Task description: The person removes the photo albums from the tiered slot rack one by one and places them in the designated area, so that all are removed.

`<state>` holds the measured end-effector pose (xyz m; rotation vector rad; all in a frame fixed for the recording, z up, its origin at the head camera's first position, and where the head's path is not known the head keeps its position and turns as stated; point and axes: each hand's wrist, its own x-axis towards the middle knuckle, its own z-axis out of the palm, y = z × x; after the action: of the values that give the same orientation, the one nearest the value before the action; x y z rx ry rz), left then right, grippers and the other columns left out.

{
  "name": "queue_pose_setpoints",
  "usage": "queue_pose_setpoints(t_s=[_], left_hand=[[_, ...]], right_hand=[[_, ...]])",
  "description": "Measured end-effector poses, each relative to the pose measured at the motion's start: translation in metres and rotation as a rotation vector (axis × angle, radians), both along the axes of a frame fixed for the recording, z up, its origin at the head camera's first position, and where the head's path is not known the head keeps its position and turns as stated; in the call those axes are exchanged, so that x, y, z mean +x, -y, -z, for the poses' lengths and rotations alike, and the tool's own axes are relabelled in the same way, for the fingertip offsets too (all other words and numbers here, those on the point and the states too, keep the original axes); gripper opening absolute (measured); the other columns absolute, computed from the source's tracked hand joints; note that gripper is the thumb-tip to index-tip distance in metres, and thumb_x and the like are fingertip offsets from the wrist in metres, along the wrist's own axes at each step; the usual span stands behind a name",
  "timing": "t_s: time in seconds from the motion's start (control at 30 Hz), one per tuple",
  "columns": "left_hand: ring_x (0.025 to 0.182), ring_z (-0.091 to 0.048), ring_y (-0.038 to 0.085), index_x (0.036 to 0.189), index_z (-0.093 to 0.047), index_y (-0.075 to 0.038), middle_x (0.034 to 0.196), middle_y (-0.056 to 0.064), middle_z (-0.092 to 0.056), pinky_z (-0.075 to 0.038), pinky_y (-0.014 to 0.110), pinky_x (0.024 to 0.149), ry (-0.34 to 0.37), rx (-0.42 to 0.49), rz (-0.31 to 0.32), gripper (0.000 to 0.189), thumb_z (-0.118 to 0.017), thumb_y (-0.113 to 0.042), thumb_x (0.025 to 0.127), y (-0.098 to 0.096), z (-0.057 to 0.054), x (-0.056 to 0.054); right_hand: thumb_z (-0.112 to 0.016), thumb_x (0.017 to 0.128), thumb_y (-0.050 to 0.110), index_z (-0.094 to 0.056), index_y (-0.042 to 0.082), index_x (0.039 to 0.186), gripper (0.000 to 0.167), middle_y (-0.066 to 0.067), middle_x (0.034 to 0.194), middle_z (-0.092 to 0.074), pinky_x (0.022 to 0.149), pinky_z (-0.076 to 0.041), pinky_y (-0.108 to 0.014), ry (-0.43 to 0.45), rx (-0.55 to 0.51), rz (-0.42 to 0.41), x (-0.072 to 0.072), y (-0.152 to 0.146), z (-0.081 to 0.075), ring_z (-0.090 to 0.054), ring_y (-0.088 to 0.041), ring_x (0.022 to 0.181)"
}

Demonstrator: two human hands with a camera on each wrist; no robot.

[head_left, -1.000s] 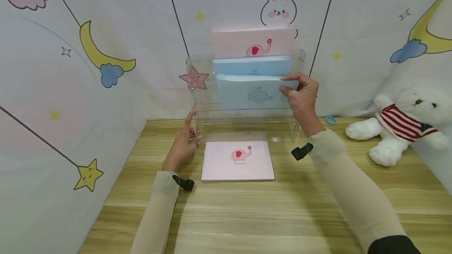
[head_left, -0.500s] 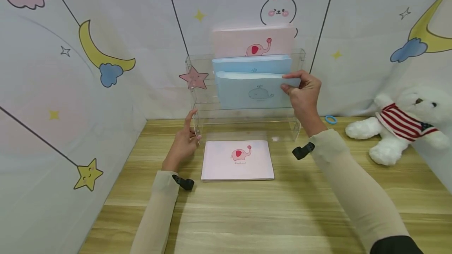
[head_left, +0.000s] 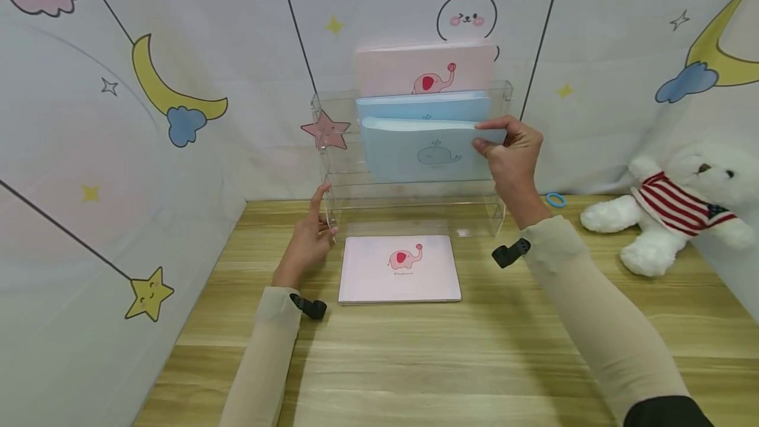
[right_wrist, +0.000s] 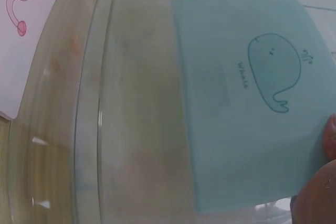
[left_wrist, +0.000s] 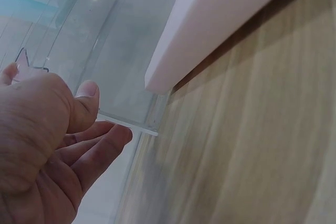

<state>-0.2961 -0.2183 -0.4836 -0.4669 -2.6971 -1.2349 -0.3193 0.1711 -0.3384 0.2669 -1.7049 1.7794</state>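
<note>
In the head view, my right hand (head_left: 514,162) pinches the upper right corner of a light blue whale notebook (head_left: 409,153) between thumb and fingers. The notebook stands upright in a clear acrylic tiered rack (head_left: 409,195); the right wrist view shows its cover (right_wrist: 226,129) with the word "Whale". My left hand (head_left: 308,242) holds the rack's left side panel near its front, thumb (left_wrist: 86,98) and fingers on either side of the edge. Behind the held notebook stand another blue notebook (head_left: 385,107) and a pink elephant notebook (head_left: 382,71), both partly hidden.
A pink elephant notebook stack (head_left: 367,275) lies flat on the wooden table (head_left: 379,354) before the rack. To the right are a blue ring (head_left: 555,200) and a white teddy bear (head_left: 649,259). A printed cloth (head_left: 255,84) hangs behind.
My right hand has shifted slightly up and to the right with the front blue notebook, whose top edge has risen a little. My left hand has stayed on the rack.
</note>
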Motion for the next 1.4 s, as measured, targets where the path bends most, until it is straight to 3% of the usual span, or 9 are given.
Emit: queue_pose_setpoints(t_s=[0.23, 0.43, 0.63, 0.8, 1.03, 1.23, 1.4], left_hand=[[0.107, -0.079, 0.042, 0.168, -0.009, -0.051, 0.106, 0.022, -0.071, -0.065, 0.046, 0.078, -0.010, -0.013, -0.001, 0.105, -0.068, 0.004, 0.102, 0.000, 0.000, 0.000], [0.106, -0.079, 0.042, 0.169, -0.011, -0.044, 0.108, 0.023, -0.072, -0.065, 0.045, 0.077, 0.003, -0.001, -0.002, 0.100, -0.068, 0.003, 0.102, 0.000, -0.002, -0.001], [0.105, -0.079, 0.042, 0.170, -0.012, -0.040, 0.107, 0.023, -0.073, -0.065, 0.043, 0.076, 0.006, 0.002, 0.001, 0.098, -0.068, 0.003, 0.102, 0.001, -0.001, -0.001], [0.107, -0.079, 0.042, 0.169, -0.011, -0.045, 0.104, 0.022, -0.073, -0.065, 0.043, 0.077, -0.003, 0.003, 0.005, 0.101, -0.068, 0.004, 0.102, 0.001, 0.000, 0.001], [0.107, -0.079, 0.042, 0.170, -0.011, -0.039, 0.105, 0.022, -0.073, -0.065, 0.043, 0.077, 0.003, 0.001, 0.000, 0.098, -0.067, 0.005, 0.102, 0.001, 0.001, 0.001], [0.106, -0.079, 0.042, 0.169, -0.010, -0.045, 0.105, 0.022, -0.072, -0.065, 0.044, 0.077, 0.002, -0.009, -0.004, 0.101, -0.067, 0.004, 0.102, 0.001, 0.001, 0.001], [0.107, -0.079, 0.042, 0.170, -0.012, -0.038, 0.104, 0.022, -0.072, -0.065, 0.045, 0.078, -0.008, -0.013, -0.001, 0.099, -0.068, 0.004, 0.101, 0.000, -0.001, 0.001]], right_hand=[[-0.083, 0.082, -0.017, -0.084, 0.003, 0.091, 0.022, 0.013, 0.085, -0.076, 0.071, -0.060, -0.016, -0.002, -0.007, 0.005, 0.002, 0.000, -0.003, -0.075, -0.004, 0.085], [-0.085, 0.083, -0.013, -0.085, 0.005, 0.094, 0.021, 0.011, 0.079, -0.075, 0.067, -0.059, -0.017, 0.032, -0.018, 0.040, 0.006, 0.000, -0.008, -0.073, -0.007, 0.075], [-0.084, 0.081, -0.016, -0.085, 0.006, 0.092, 0.024, 0.010, 0.085, -0.077, 0.074, -0.061, -0.017, 0.070, -0.074, 0.040, 0.011, -0.004, -0.009, -0.076, -0.007, 0.085], [-0.084, 0.080, -0.018, -0.085, 0.006, 0.091, 0.027, 0.008, 0.086, -0.078, 0.075, -0.062, -0.018, 0.043, -0.100, 0.043, 0.016, -0.009, -0.005, -0.077, -0.009, 0.086], [-0.084, 0.079, -0.018, -0.085, 0.006, 0.088, 0.026, 0.005, 0.083, -0.079, 0.074, -0.063, -0.019, 0.026, -0.120, 0.070, 0.027, -0.018, -0.002, -0.078, -0.008, 0.083], [-0.083, 0.079, -0.020, -0.084, 0.001, 0.091, 0.024, 0.006, 0.081, -0.079, 0.071, -0.063, -0.019, 0.018, -0.114, 0.072, 0.037, -0.027, -0.001, -0.079, -0.007, 0.080], [-0.081, 0.078, -0.023, -0.082, -0.005, 0.091, 0.023, 0.004, 0.080, -0.079, 0.070, -0.063, -0.019, -0.015, -0.135, 0.044, 0.043, -0.033, 0.001, -0.079, -0.008, 0.078]])
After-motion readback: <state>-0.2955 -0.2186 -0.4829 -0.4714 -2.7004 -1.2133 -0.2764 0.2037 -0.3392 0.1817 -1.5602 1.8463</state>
